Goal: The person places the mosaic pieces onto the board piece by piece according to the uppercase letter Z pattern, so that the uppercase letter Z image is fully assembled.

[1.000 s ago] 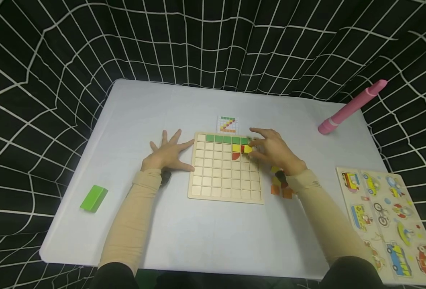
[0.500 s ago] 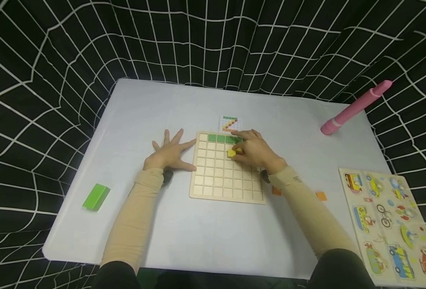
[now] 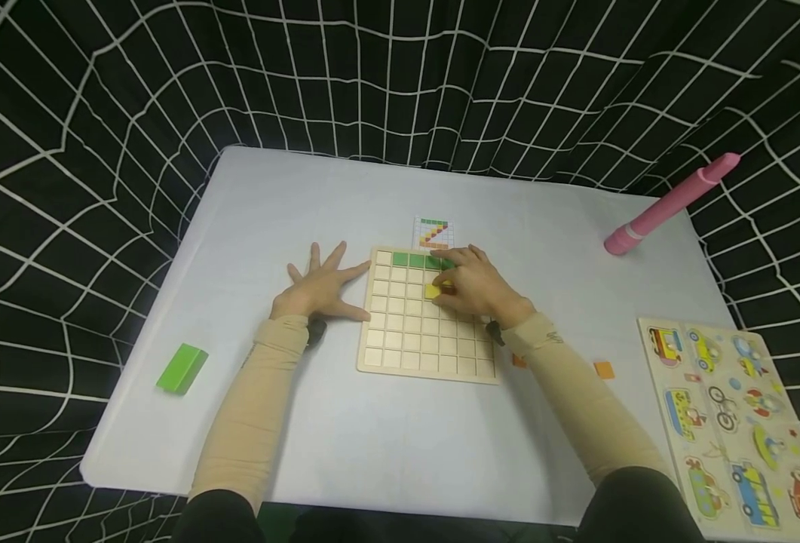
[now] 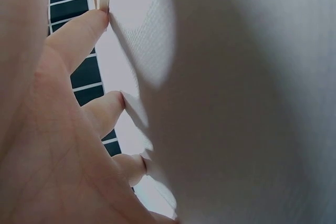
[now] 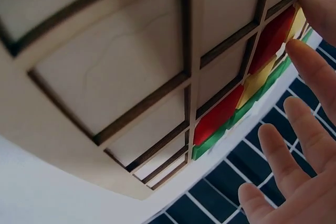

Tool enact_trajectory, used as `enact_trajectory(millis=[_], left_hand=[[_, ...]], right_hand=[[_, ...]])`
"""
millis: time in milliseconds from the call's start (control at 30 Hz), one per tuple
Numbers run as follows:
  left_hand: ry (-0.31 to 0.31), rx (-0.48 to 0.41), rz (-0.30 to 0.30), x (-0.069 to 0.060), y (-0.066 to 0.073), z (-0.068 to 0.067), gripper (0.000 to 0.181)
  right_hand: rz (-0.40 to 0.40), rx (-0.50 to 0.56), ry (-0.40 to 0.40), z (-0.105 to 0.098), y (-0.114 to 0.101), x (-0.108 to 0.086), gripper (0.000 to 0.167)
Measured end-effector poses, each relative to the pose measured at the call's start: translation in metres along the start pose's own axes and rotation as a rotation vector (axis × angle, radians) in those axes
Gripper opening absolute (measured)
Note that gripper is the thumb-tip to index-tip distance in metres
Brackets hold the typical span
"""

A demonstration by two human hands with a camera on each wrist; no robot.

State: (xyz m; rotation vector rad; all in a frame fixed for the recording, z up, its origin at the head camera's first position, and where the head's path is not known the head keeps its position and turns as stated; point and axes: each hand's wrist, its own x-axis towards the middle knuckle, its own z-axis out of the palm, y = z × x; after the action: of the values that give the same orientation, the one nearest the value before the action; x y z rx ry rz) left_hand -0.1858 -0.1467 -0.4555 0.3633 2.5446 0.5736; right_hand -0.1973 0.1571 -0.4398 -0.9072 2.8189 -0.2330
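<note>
My left hand [image 3: 310, 294] rests with fingers spread on the table. Its thumb and index finger touch the left edge of the wooden grid board [image 3: 400, 332]. Over the board's upper right, my right hand [image 3: 476, 284] pinches a yellow tile [image 3: 431, 291] between thumb and index finger, down at the grid; the right wrist view shows that yellow tile [image 5: 297, 23] between the fingertips. A row of green tiles [image 3: 409, 259] fills part of the top row. Red tiles [image 5: 216, 116] and another yellow tile [image 5: 255, 85] sit in cells, mostly hidden by my hand in the head view.
Behind the board lies a pattern card [image 3: 434, 232]. Orange tiles [image 3: 603, 369] lie to the right, partly under my forearm. A picture puzzle board [image 3: 725, 422] is at far right, a pink cylinder [image 3: 657, 207] behind it, a green block [image 3: 182, 369] at left.
My right hand has moved left and slightly nearer over the board with a yellow tile, which has come down from a tilt to lie at the grid. My left hand stays at the board's edge.
</note>
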Motion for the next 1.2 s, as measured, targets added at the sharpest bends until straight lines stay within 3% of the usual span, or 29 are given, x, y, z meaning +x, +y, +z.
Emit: enact_trajectory(millis=[267, 433, 633, 900, 1200], left_hand=[[-0.001, 0.014, -0.004, 0.0, 0.0, 0.0, 0.107], [-0.005, 0.025, -0.009, 0.0, -0.001, 0.0, 0.107], [-0.004, 0.021, -0.004, 0.0, 0.0, 0.0, 0.107], [-0.007, 0.036, -0.002, 0.0, 0.001, -0.001, 0.106], [-0.012, 0.027, 0.002, 0.0, 0.0, -0.001, 0.107]], right_hand=[[0.007, 0.026, 0.048, -0.004, 0.005, -0.008, 0.033], [0.06, 0.06, 0.067, -0.01, 0.019, -0.023, 0.036], [0.127, 0.062, 0.11, -0.013, 0.046, -0.053, 0.04], [0.238, 0.037, 0.107, -0.019, 0.081, -0.1, 0.04], [0.308, 0.061, 0.078, -0.014, 0.099, -0.131, 0.04]])
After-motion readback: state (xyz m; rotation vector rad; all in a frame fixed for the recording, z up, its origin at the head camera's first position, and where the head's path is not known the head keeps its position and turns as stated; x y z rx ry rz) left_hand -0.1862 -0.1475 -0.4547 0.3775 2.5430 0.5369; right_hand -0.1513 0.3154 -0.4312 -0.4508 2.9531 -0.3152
